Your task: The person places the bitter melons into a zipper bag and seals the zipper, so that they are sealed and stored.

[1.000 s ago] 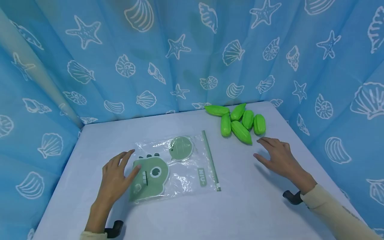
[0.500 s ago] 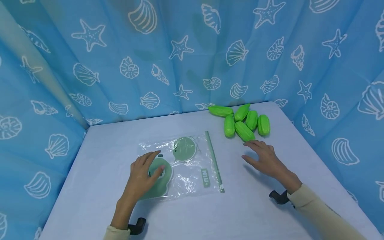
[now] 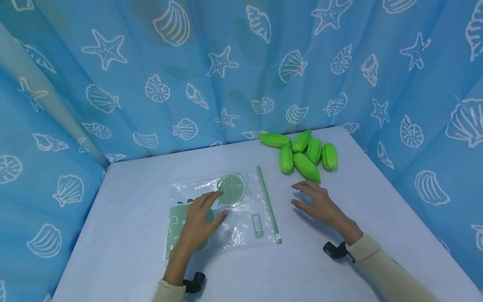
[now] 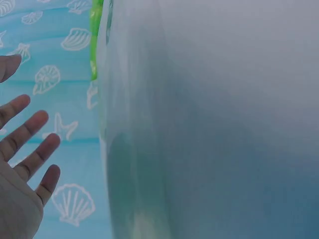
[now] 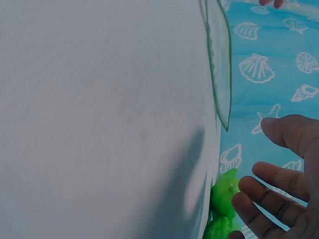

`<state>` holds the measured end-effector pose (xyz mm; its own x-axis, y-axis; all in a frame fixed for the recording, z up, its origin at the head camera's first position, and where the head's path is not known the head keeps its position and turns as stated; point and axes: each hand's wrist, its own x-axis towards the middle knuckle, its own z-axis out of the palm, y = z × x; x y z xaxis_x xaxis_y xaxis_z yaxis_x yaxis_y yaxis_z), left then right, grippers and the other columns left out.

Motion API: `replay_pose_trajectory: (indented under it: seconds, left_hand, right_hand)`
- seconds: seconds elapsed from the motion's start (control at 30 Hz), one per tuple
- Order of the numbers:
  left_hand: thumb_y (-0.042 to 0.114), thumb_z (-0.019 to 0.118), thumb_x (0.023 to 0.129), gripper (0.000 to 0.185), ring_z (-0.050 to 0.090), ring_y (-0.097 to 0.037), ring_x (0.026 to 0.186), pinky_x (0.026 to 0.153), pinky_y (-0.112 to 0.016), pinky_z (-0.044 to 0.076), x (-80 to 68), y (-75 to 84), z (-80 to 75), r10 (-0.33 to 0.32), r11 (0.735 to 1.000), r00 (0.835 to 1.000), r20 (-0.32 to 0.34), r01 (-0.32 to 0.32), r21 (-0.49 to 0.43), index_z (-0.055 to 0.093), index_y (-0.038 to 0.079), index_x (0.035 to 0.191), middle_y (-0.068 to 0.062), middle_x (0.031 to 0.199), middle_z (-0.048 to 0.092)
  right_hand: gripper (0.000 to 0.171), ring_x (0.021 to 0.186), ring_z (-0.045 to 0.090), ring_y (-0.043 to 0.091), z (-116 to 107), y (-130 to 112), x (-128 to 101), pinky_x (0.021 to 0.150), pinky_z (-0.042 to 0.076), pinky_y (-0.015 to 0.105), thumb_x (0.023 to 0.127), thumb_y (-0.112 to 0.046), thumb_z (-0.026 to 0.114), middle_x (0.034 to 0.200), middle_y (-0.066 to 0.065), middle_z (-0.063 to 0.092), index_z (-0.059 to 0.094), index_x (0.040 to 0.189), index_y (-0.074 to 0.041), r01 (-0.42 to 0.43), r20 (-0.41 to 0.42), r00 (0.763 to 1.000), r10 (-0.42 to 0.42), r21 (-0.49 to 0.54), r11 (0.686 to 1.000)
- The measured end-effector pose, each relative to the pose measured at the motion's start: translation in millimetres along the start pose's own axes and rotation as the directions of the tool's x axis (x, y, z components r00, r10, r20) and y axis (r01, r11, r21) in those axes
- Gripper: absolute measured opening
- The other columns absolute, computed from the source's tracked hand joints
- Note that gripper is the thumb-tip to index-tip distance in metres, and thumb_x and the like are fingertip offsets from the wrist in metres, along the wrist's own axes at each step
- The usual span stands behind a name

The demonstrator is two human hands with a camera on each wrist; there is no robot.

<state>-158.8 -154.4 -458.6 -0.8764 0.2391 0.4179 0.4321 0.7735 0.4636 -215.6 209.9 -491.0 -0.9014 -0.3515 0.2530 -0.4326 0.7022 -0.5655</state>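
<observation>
A clear zip bag (image 3: 239, 230) is being laid out flat around the middle of the white table (image 3: 128, 209), zip strip (image 3: 268, 205) over on the right side. Whether it's being kept sealed can't really be told. Tabletop white is being seen right through the clear bits, next to a green dino print (image 3: 175, 222) and a round one (image 3: 232, 190).

The dino is being partly covered by the left hand (image 3: 201, 220), which is being held open above the bag, fingers spread. The right hand (image 3: 315, 203) is being held open too, relaxed, just this side of six green pods (image 3: 306, 166), which are being bunched loose outside the bag, near the table's far edge.
</observation>
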Motion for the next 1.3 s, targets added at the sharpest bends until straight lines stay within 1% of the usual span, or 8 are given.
replay_pose_trajectory:
  seconds: [0.13,0.3,0.43,0.53,0.8,1.0,1.17,1.3]
  left_hand:
    - [0.044,0.062,0.084,0.051,0.043,-0.017,0.117,0.092,-0.044,0.031,1.6,3.0,9.8,0.021,0.999,0.999,-0.024,-0.021,-0.024,0.050,0.025,0.130,0.003,0.130,0.048]
    - [0.049,0.059,0.085,0.050,0.040,-0.011,0.121,0.094,-0.038,0.031,4.3,7.4,16.6,-0.018,0.998,1.000,-0.018,0.017,-0.055,0.050,0.030,0.130,0.009,0.131,0.046]
    - [0.050,0.059,0.085,0.050,0.038,-0.011,0.123,0.096,-0.040,0.031,8.8,6.7,19.0,-0.040,0.993,0.999,-0.018,0.038,-0.109,0.050,0.030,0.130,0.009,0.131,0.045]
    - [0.048,0.060,0.085,0.050,0.038,-0.015,0.123,0.096,-0.045,0.031,12.6,7.6,23.1,-0.028,0.988,0.999,-0.025,0.024,-0.154,0.052,0.028,0.129,0.007,0.130,0.046]
    - [0.045,0.062,0.084,0.047,0.043,-0.016,0.121,0.094,-0.045,0.033,17.2,14.1,38.6,0.005,0.983,1.000,-0.025,-0.010,-0.185,0.053,0.026,0.127,0.007,0.128,0.049]
    - [0.042,0.061,0.086,0.046,0.054,-0.015,0.107,0.089,-0.037,0.043,22.8,17.8,46.4,0.001,0.968,1.000,0.000,-0.001,-0.249,0.055,0.019,0.126,0.007,0.124,0.052]
    - [0.039,0.062,0.086,0.045,0.055,-0.015,0.106,0.088,-0.034,0.046,26.0,20.5,52.3,-0.007,0.960,1.000,0.014,0.011,-0.281,0.055,0.019,0.126,0.007,0.124,0.052]
    - [0.035,0.063,0.086,0.044,0.055,-0.018,0.106,0.088,-0.035,0.045,27.8,23.4,59.6,-0.009,0.948,1.000,0.008,0.011,-0.317,0.055,0.018,0.126,0.006,0.123,0.052]
  right_hand:
    - [0.046,0.114,0.046,0.020,6,-1,1,0.088,0.029,0.047,0.084,-0.036,0.066,0.123,0.001,0.050,0.056,0.123,-0.013,0.020,-0.013,1.000,-0.019,0.046,0.999]
    - [0.045,0.110,0.048,0.019,12,-5,5,0.091,0.032,0.050,0.084,-0.034,0.066,0.122,0.001,0.050,0.056,0.123,-0.012,0.032,-0.007,0.999,-0.032,0.097,0.995]
    - [0.044,0.107,0.049,0.019,17,-12,12,0.089,0.039,0.045,0.083,-0.028,0.069,0.120,0.001,0.050,0.057,0.122,-0.012,0.045,-0.007,0.999,-0.044,0.120,0.992]
    - [0.044,0.107,0.049,0.020,22,-14,15,0.088,0.042,0.043,0.081,-0.026,0.071,0.119,0.001,0.051,0.058,0.121,-0.012,0.048,-0.013,0.999,-0.047,0.124,0.991]
    - [0.043,0.111,0.049,0.022,37,-14,17,0.092,0.040,0.045,0.080,-0.026,0.072,0.119,0.002,0.051,0.059,0.120,-0.014,0.057,0.006,0.998,-0.058,0.134,0.989]
    - [0.042,0.113,0.043,0.024,43,-14,18,0.092,0.034,0.048,0.080,-0.025,0.072,0.119,0.002,0.050,0.060,0.119,-0.014,0.081,-0.004,0.997,-0.082,0.126,0.989]
    - [0.040,0.111,0.039,0.021,49,-14,18,0.084,0.028,0.043,0.080,-0.028,0.071,0.121,0.002,0.049,0.061,0.118,-0.016,0.094,0.022,0.995,-0.096,0.081,0.992]
    - [0.040,0.109,0.039,0.022,51,-13,19,0.081,0.027,0.042,0.080,-0.027,0.072,0.120,0.004,0.049,0.062,0.118,-0.017,0.142,0.006,0.990,-0.143,0.054,0.988]
